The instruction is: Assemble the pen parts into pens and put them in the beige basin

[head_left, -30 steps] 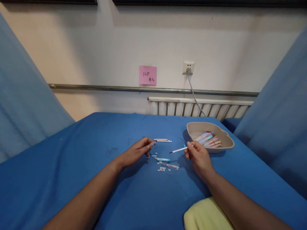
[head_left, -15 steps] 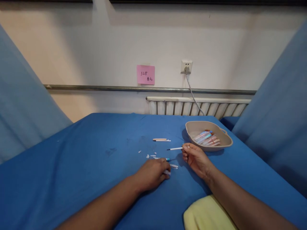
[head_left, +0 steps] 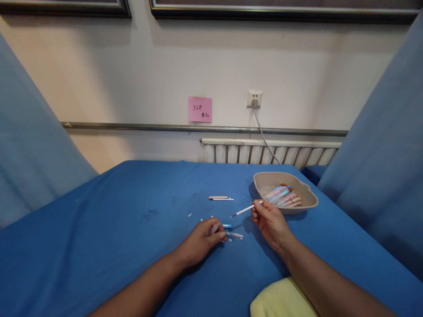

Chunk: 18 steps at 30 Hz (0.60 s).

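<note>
My right hand [head_left: 270, 221] is closed in a pinch on a slim white pen refill [head_left: 245, 210], whose dark tip slants down to the left above the cloth. My left hand [head_left: 204, 240] is closed with a pale, translucent tube [head_left: 214, 228], like a pen barrel, between thumb and fingers. Just beyond those fingers lies a pen part with a light-blue end [head_left: 227, 226]. Clear pen parts [head_left: 235, 236] rest by the left fingertips. Farther back, a beige pen barrel [head_left: 218, 197] lies beside another white refill [head_left: 224, 200].
Several bundled pens lie in a beige basket [head_left: 264, 177] at the right. Small white scraps [head_left: 190, 215] dot the blue cloth [head_left: 109, 237]. Something soft and yellow [head_left: 280, 301] sits at the near edge. Blue curtains [head_left: 36, 132] hang at both sides.
My left hand has turned, and its thumb now shows against the pale tube. The refill in my right hand tilts more steeply, tip down. The view has shifted slightly upward.
</note>
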Each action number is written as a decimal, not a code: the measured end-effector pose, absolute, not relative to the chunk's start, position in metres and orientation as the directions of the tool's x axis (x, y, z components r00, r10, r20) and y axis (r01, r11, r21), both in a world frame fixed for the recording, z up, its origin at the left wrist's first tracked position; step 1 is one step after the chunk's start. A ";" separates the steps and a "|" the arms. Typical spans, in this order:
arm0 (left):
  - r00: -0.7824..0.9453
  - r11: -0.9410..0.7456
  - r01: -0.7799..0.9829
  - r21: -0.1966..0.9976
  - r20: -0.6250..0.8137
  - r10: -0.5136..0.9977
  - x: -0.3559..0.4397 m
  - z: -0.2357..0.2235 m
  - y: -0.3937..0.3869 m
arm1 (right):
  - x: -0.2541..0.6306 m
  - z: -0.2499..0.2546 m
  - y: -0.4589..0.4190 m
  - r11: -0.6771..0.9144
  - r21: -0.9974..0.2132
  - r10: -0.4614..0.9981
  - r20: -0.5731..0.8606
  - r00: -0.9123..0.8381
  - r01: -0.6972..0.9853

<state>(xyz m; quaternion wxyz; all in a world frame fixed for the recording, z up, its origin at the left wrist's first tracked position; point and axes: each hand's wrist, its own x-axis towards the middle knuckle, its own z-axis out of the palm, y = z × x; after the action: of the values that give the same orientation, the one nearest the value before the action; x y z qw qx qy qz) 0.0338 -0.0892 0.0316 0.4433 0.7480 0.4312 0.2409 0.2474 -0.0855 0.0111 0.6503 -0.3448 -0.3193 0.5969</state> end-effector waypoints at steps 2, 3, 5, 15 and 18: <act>0.457 -0.007 0.287 0.958 -0.130 0.880 0.028 0.026 -0.087 | 0.245 0.010 -0.087 0.100 -0.859 0.992 0.047 0.119 -0.503; 0.445 0.087 0.221 0.971 -0.180 0.877 0.026 0.024 -0.086 | 0.243 0.010 -0.088 0.121 -0.870 0.990 0.069 0.125 -0.477; 0.438 0.210 0.126 0.970 -0.244 0.865 0.024 0.022 -0.085 | 0.240 0.010 -0.092 0.154 -0.889 0.986 0.108 0.128 -0.430; 0.461 0.274 0.041 0.961 -0.262 0.848 0.023 0.023 -0.076 | 0.234 0.012 -0.098 0.194 -0.938 0.976 0.156 0.151 -0.287; 0.463 0.279 0.069 0.958 -0.279 0.841 0.023 0.023 -0.076 | 0.234 0.013 -0.100 0.201 -0.937 0.975 0.162 0.153 -0.287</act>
<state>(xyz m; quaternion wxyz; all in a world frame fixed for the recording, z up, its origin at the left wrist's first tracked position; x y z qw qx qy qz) 0.0226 -0.0758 0.0228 0.6734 0.5273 0.4315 0.2867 0.2335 -0.0996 0.0127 0.6452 -0.4005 -0.4292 0.4891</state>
